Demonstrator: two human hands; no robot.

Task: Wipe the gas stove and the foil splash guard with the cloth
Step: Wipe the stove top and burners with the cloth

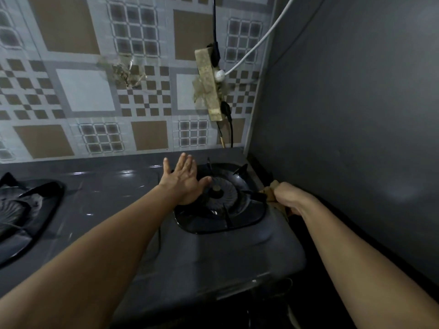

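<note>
Gas stove (213, 252) filled lower centre of frame, dark grey and glossy, running off the left edge. Right burner (217, 194) sat centre frame under its black pan support; left burner (21, 205) was at the left edge, partly cut off. Left hand (184, 184) was flat and open, fingers straight and spread, palm down on the stove top just left of the right burner, thumb reaching onto the burner ring; held nothing. Right hand (288, 197) was curled into a fist around the cloth (270, 192), a brownish bunch showing at the front of the knuckles, at the stove's right edge just right of the pan support. Whether the cloth touched the stove or the side panel, couldn't tell. Grey splash guard (356, 129) stood upright along the right side, taking up the right third of frame. Patterned tile wall (95, 96) was behind, upper left. Grimy power strip (210, 86) was taped to the wall, upper centre, with a white cable (266, 36) and black cable (215, 24) plugged in.
</note>
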